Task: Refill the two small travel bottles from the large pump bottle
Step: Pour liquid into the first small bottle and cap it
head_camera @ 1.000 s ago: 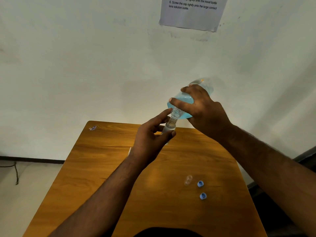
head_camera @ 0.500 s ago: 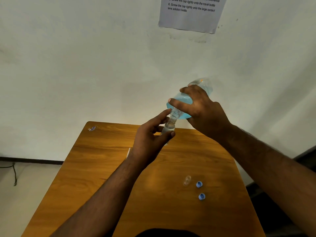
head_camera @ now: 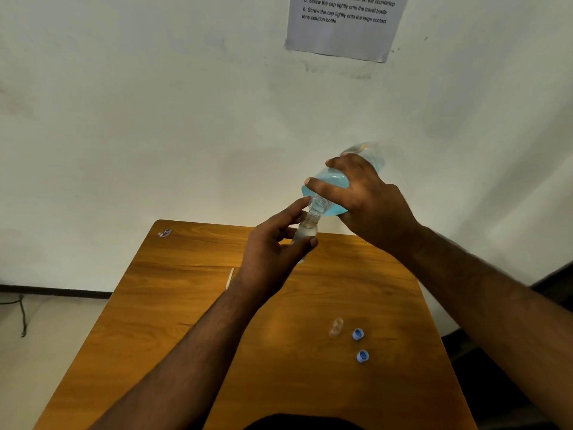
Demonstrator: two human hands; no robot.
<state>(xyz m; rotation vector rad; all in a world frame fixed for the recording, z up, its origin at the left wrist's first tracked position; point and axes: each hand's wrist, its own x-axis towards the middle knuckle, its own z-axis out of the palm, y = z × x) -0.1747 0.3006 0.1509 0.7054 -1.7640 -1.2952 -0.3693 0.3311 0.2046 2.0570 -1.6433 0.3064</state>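
The bench (head_camera: 173, 305) is wood-grained with a smooth, slightly glossy finish. The big bottle (head_camera: 328, 184) and small bottle (head_camera: 305, 232) look like clear, shiny plastic. Two caps (head_camera: 358, 334) are smooth blue plastic. The notice (head_camera: 341, 29) is matt paper on a matt, scuffed wall (head_camera: 155, 119).

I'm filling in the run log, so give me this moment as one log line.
step: pouring | right hand: tilts large bottle | left hand: holds small bottle under its mouth | table: two blue caps, unused
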